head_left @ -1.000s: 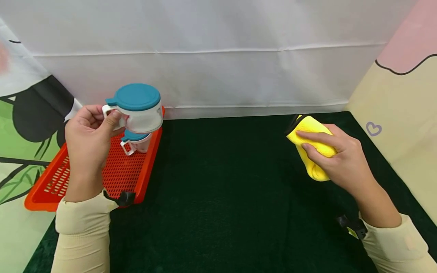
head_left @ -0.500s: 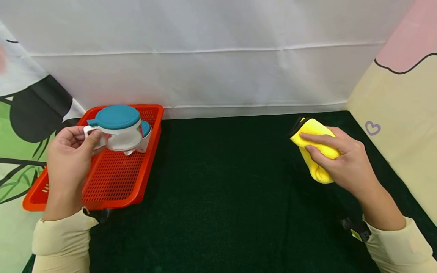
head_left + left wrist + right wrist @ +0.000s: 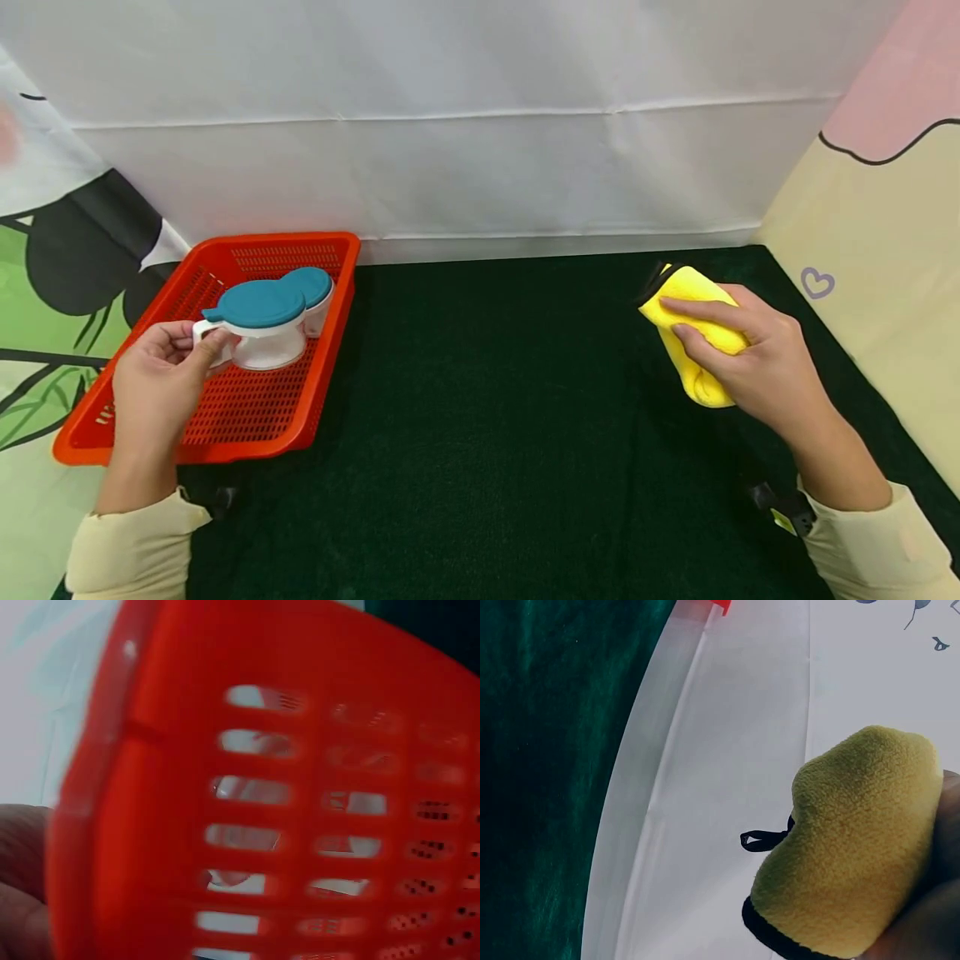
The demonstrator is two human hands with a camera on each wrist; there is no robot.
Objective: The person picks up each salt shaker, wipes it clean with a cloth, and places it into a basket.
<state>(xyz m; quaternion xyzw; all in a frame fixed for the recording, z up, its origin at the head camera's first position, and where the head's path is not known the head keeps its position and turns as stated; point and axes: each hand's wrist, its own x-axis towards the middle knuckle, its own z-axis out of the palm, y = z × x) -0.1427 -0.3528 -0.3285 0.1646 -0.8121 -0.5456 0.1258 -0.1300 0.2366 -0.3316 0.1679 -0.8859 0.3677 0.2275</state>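
Note:
My left hand (image 3: pixel 161 375) pinches the white handle of a clear jar with a blue lid (image 3: pixel 262 304), held upright inside the red basket (image 3: pixel 330 392). Behind it, partly covered, stands a second blue-lidded jar (image 3: pixel 318 300) in the basket's back right part. In the left wrist view the slotted basket wall (image 3: pixel 172 787) hides most of the hand and the jar. On the right, a folded yellow cloth (image 3: pixel 693 333) with black edging is gripped between the thumb and fingers of my right hand (image 3: pixel 772 358). The right wrist view shows the cloth's fuzzy side and a small black loop (image 3: pixel 763 840).
A dark green cloth (image 3: pixel 480 417) covers the table between the hands. White sheeting (image 3: pixel 480 167) rises along the back edge, with printed panels at the left and the right (image 3: pixel 885 292).
My left hand has moved left, then down and toward me, lowering the jar into the basket. The right hand with the yellow cloth has shifted only slightly.

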